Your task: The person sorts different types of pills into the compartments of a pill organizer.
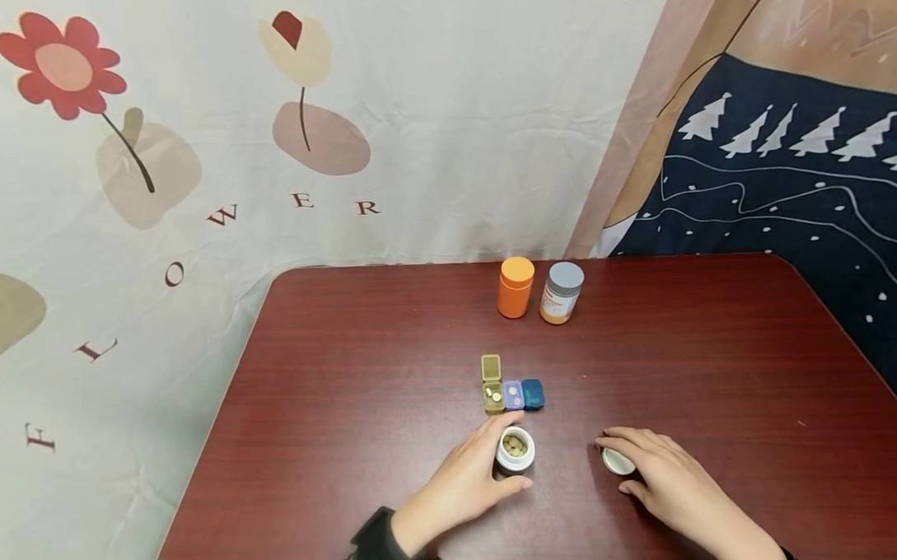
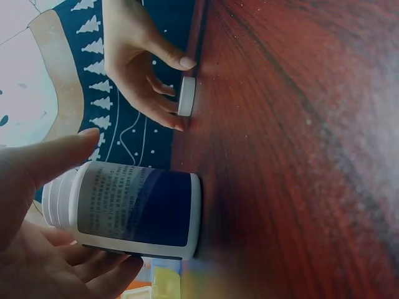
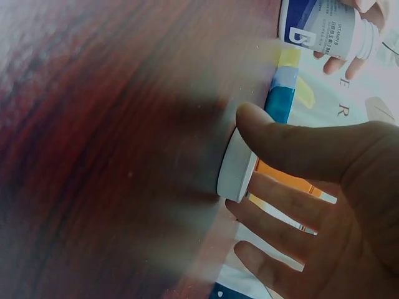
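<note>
My left hand (image 1: 463,477) curves loosely round a white pill bottle (image 1: 516,451), its fingers along the far side and its thumb a little off the near side. The bottle stands uncapped and upright on the table, with tan tablets inside and a blue "Vitamin B" label (image 2: 163,205). To the right, my right hand (image 1: 670,474) spreads low around a white cap (image 1: 618,462) lying hollow side up; thumb and fingers are at its rim. Just beyond the bottle sits a small pill box (image 1: 513,395): pills show in its olive and lavender compartments, and the dark blue one is closed.
An orange bottle (image 1: 515,287) and a grey-lidded bottle (image 1: 562,292) stand near the back edge of the dark red wooden table (image 1: 347,358). Behind the table hangs a printed cloth (image 1: 450,107) with flowers and letters.
</note>
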Demonstrator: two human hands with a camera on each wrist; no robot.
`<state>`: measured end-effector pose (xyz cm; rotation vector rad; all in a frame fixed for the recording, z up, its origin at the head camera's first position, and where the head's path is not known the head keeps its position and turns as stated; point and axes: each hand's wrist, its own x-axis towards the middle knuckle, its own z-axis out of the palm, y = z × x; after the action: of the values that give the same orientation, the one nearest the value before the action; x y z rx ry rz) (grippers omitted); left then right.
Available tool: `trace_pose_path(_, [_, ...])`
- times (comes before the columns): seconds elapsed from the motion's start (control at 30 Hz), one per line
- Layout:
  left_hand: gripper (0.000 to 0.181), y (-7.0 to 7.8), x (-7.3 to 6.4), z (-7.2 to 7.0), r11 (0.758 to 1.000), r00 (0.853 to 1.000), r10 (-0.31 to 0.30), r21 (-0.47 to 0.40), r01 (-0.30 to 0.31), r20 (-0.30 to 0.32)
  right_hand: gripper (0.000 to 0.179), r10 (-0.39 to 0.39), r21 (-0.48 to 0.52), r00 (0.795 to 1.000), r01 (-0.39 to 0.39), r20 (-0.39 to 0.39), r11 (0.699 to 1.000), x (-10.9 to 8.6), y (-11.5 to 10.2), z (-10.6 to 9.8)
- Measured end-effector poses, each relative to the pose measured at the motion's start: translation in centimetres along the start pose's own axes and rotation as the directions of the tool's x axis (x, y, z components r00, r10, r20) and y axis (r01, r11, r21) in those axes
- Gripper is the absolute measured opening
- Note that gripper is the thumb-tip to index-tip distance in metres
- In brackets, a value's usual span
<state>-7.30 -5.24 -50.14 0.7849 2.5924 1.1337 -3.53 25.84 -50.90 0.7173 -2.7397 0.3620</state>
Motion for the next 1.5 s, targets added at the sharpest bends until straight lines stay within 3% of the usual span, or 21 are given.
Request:
trace_pose_path(0.13, [0.082,-3.1,0.7,2.2,0.999,0.999,0.021,0.046,-0.020,-0.032,0.073,-0.006,-0.020,1.000,0.005,-0.027,1.000,0.1,0.0,0.0])
trace_pose_path(0.27, [0.075,-4.4,1.1,3.1,0.997,0.998,0.031,0.067,-0.028,-0.055,0.071,0.007,-0.053,1.000,-0.008,-0.014,0.999,0.3,-0.5,-0.4])
trace_pose_path(0.63, [0.071,-4.6,1.1,3.0,0.997,0.998,-0.008,0.082,0.013,-0.062,0.067,-0.020,-0.041,0.996,0.016,-0.082,0.999,0.5,-0.3,-0.4])
trace_pose_path(0.83, [0.071,-4.4,1.1,2.9,0.996,0.998,-0.013,0.085,0.018,-0.058,0.062,0.012,-0.011,0.998,-0.013,-0.068,1.000,0.9,-0.8,-0.7])
trace_pose_path(1.03, [0.071,-4.6,1.2,3.1,0.996,0.998,0.001,0.088,0.005,-0.067,0.056,0.080,0.070,0.997,-0.078,-0.022,0.994,2.0,-2.2,-1.0])
trace_pose_path(1.13, [0.072,-4.7,1.2,3.1,0.997,0.997,0.001,0.082,0.005,-0.074,0.051,0.073,0.151,0.996,-0.064,-0.052,0.986,2.8,-3.0,-0.9])
trace_pose_path(1.33, [0.072,-4.7,1.3,2.9,0.998,0.997,-0.006,0.069,0.011,-0.074,0.049,0.099,0.340,0.977,-0.028,-0.191,0.940,4.6,-4.5,-0.4])
trace_pose_path(1.4, [0.072,-4.7,1.4,2.8,0.998,0.997,-0.011,0.061,0.015,-0.071,0.050,0.116,0.425,0.962,-0.001,-0.245,0.905,5.1,-5.2,0.0])
trace_pose_path(1.5, [0.073,-4.7,1.3,2.6,0.999,0.998,-0.015,0.048,0.019,-0.065,0.050,0.130,0.553,0.937,0.076,-0.324,0.830,5.7,-6.4,0.7])
